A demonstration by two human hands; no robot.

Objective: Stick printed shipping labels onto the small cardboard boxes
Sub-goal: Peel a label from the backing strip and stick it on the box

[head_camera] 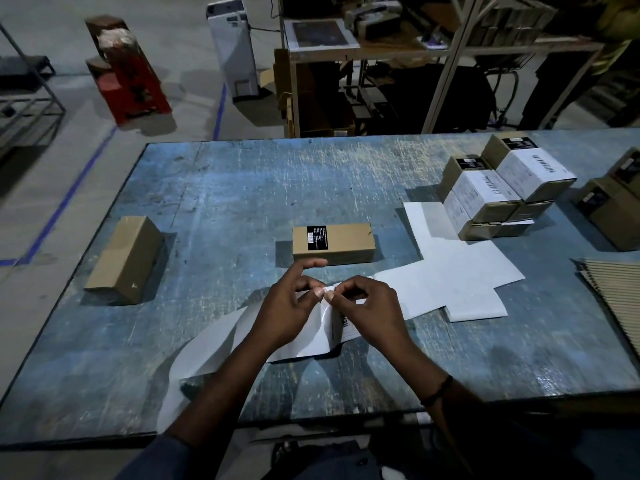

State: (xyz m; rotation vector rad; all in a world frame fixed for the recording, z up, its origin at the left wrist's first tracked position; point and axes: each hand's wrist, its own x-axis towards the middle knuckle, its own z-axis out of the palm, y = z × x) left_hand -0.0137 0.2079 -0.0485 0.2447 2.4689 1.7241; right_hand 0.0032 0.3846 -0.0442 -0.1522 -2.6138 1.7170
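A small cardboard box (333, 243) with a black sticker on top lies in the middle of the blue table (242, 188). Just in front of it, my left hand (291, 306) and my right hand (370, 306) meet over a white printed label sheet (318, 336). Both pinch its top corner between thumb and fingers, and a barcode shows on the sheet below my right hand. A long strip of white backing paper (204, 351) trails from the sheet toward the near left edge.
A plain cardboard box (126, 259) lies at the left. Labelled boxes (502, 188) are stacked at the back right, with more boxes (613, 206) at the far right edge. Empty white backing sheets (457, 275) lie right of centre. Flat cardboard pieces (613, 289) sit at the right.
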